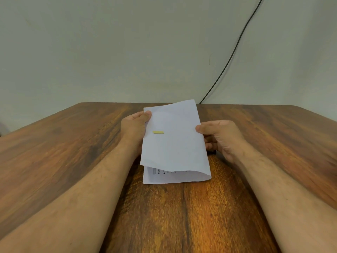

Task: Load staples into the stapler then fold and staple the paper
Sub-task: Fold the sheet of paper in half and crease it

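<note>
A white sheet of paper (175,143) is folded over on itself above the wooden table (73,143), its bend at the near right and printed text showing on the lower layer. My left hand (134,128) pinches the paper's far left corner, thumb on top. My right hand (218,137) pinches the right edge, thumb on top and fingers curled beneath. A small yellow strip (158,132) lies on the paper's upper layer near the left hand. No stapler is visible.
A black cable (233,53) runs down the pale wall behind the table's far edge. Bare wood stretches to the left and right of my forearms.
</note>
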